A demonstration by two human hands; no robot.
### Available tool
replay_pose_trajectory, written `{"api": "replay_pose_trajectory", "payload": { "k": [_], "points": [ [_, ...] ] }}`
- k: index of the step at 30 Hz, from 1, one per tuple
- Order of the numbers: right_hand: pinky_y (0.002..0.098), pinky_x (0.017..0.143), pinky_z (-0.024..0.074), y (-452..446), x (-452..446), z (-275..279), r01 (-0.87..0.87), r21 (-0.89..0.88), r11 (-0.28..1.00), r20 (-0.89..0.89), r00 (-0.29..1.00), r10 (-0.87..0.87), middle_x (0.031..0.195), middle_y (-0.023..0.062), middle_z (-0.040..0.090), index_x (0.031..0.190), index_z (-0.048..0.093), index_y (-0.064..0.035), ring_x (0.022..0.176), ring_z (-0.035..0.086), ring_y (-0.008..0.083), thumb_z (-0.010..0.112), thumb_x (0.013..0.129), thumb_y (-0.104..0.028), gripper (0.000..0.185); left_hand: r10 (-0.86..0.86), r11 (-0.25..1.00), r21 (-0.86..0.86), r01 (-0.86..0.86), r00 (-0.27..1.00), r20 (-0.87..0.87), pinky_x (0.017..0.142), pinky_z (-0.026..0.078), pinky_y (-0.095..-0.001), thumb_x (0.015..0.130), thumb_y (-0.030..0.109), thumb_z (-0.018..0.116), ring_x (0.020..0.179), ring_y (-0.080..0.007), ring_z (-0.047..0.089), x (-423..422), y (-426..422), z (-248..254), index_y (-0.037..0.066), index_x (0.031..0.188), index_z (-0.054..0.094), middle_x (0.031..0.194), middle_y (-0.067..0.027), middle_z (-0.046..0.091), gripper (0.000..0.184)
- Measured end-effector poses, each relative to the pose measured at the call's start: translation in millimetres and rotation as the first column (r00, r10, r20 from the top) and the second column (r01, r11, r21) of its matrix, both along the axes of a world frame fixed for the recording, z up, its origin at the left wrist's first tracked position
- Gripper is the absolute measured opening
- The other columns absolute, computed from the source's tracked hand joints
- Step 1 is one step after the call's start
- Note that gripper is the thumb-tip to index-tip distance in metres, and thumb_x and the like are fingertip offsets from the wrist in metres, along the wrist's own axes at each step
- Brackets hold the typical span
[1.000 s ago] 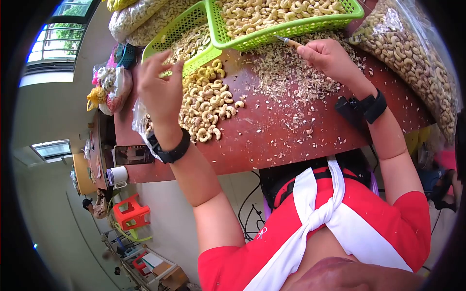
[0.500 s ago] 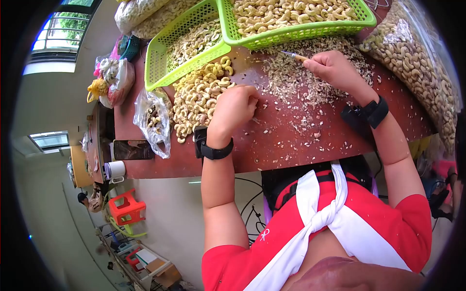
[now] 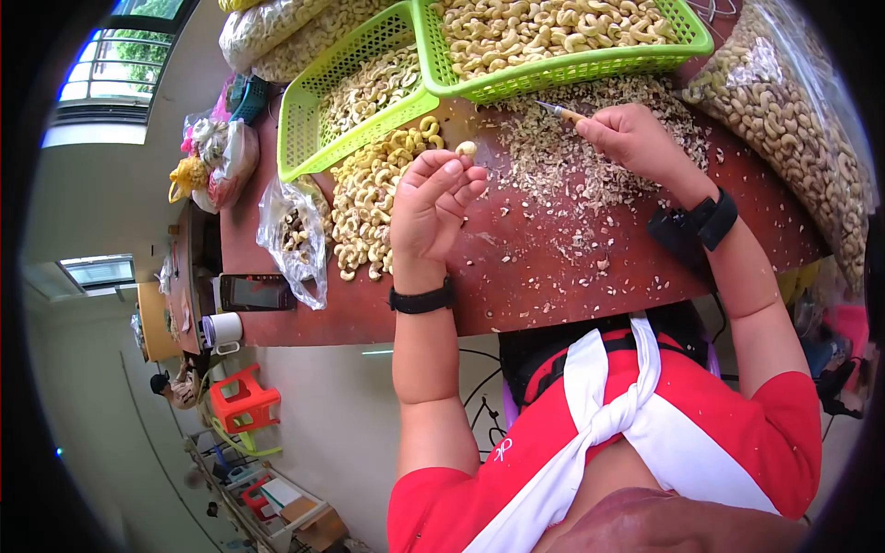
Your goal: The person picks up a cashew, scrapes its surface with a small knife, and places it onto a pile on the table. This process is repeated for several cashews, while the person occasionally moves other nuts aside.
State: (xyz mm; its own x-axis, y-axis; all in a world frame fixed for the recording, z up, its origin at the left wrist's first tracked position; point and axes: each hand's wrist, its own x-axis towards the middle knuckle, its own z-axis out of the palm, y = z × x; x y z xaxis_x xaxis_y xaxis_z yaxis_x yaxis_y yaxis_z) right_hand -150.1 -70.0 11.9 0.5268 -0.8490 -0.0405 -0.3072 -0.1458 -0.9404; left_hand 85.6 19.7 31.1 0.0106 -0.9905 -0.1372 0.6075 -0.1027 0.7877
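My left hand (image 3: 433, 198) is turned palm up with its fingers curled, and a pale cashew nut (image 3: 467, 147) sits at the fingertips. Beside that hand lies a heap of cashews (image 3: 369, 198) on the red table. My right hand (image 3: 638, 141) is closed around the light wooden handle of a small knife (image 3: 560, 111); its thin metal blade points left, just below the larger green basket. Under the knife and right hand spread peeled skin flakes (image 3: 576, 157).
A larger green basket (image 3: 572, 63) of cashews and a smaller green basket (image 3: 355, 143) stand at the back. A big bag of cashews (image 3: 793, 129) is at right. Left are a plastic bag (image 3: 293, 240), a phone (image 3: 256, 292), a mug (image 3: 221, 330) and, on the floor, a red stool (image 3: 244, 398).
My left hand has rolled from back-up to palm-up by the heap, bringing a cashew into sight at its fingertips. My right hand stays nearly in place with the knife.
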Motion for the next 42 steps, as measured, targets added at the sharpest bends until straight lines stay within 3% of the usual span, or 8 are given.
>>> {"api": "replay_pose_trajectory", "payload": {
  "k": [8,15,20,25,34,38,40,42],
  "points": [
    [0.0240,0.038,0.0253,-1,-2,-2,0.003,-0.062,0.998,-0.045,0.999,-0.006,0.045,-0.0035,0.036,0.055,0.048,-0.0028,0.042,0.030,0.0046,0.051,0.079,-0.034,0.039,0.045,0.995,0.048,-0.087,0.822,0.568,0.051,0.048,-0.0222,0.075,0.002,0.053,0.066,-0.0135,0.056,-6,-4,-12,-0.001,0.085,0.052,0.080,-0.0082,0.055,0.011],
    [0.0248,0.039,0.0276,-1,-2,-1,-0.001,-0.085,0.996,-0.064,0.998,-0.004,0.045,-0.0014,0.038,0.058,0.051,-0.0017,0.042,0.033,0.0062,0.051,0.078,-0.035,0.039,0.477,0.871,-0.490,0.029,-0.290,0.830,0.043,0.045,-0.0205,0.073,-0.004,0.046,0.054,-0.0106,0.052,17,-33,-60,-0.005,0.096,0.050,0.089,-0.0123,0.054,0.023],
    [0.0254,0.039,0.0278,-1,-3,-2,0.010,-0.126,0.992,-0.047,0.999,-0.016,0.045,-0.0005,0.039,0.058,0.051,-0.0010,0.042,0.033,0.0069,0.051,0.078,-0.035,0.039,0.303,0.912,-0.186,-0.365,0.299,0.905,0.036,0.044,-0.0197,0.074,-0.006,0.041,0.054,-0.0099,0.053,7,-29,-35,-0.006,0.102,0.046,0.099,-0.0134,0.051,0.028],
    [0.0261,0.039,0.0275,1,-1,-2,0.023,-0.164,0.986,-0.077,0.996,-0.036,0.044,-0.0001,0.038,0.056,0.050,-0.0006,0.041,0.032,0.0076,0.052,0.078,-0.034,0.040,0.231,0.948,-0.290,-0.133,-0.341,0.911,0.056,0.047,-0.0293,0.071,0.004,0.051,0.060,-0.0194,0.058,13,-38,-44,-0.002,0.088,0.057,0.083,-0.0151,0.059,0.018],
    [0.0280,0.039,0.0283,4,-1,1,0.000,-0.212,0.977,-0.084,0.996,-0.019,0.044,0.0025,0.037,0.055,0.048,-0.0004,0.041,0.032,0.0092,0.053,0.077,-0.032,0.039,0.267,0.948,-0.310,-0.069,-0.358,0.895,0.062,0.043,-0.0338,0.066,0.010,0.058,0.067,-0.0281,0.054,-3,-29,-37,0.000,0.076,0.059,0.071,-0.0152,0.055,0.015],
    [0.0281,0.040,0.0287,4,-2,5,0.002,-0.201,0.980,-0.084,0.996,-0.020,0.044,0.0032,0.038,0.055,0.048,-0.0001,0.042,0.032,0.0097,0.053,0.077,-0.032,0.039,0.329,0.935,-0.339,-0.099,-0.106,0.938,0.055,0.044,-0.0300,0.068,0.009,0.058,0.060,-0.0230,0.054,-3,-30,-38,0.001,0.075,0.055,0.071,-0.0118,0.056,0.011],
    [0.0278,0.040,0.0289,4,-2,2,0.008,-0.215,0.977,-0.084,0.996,-0.027,0.045,0.0033,0.038,0.056,0.048,0.0000,0.042,0.032,0.0095,0.053,0.077,-0.033,0.039,0.284,0.955,-0.157,-0.252,0.621,0.731,0.045,0.041,-0.0205,0.073,0.010,0.058,0.048,-0.0091,0.048,-9,-20,-20,0.000,0.084,0.056,0.072,-0.0080,0.058,0.015],
    [0.0276,0.040,0.0290,5,-2,2,0.003,-0.213,0.977,-0.079,0.997,-0.020,0.045,0.0031,0.038,0.056,0.048,0.0000,0.043,0.032,0.0092,0.052,0.077,-0.033,0.039,0.297,0.955,-0.191,-0.228,0.735,0.609,0.045,0.040,-0.0179,0.076,0.007,0.054,0.053,-0.0089,0.050,-11,-14,-7,0.000,0.094,0.052,0.077,-0.0104,0.058,0.019]
  ]
}}
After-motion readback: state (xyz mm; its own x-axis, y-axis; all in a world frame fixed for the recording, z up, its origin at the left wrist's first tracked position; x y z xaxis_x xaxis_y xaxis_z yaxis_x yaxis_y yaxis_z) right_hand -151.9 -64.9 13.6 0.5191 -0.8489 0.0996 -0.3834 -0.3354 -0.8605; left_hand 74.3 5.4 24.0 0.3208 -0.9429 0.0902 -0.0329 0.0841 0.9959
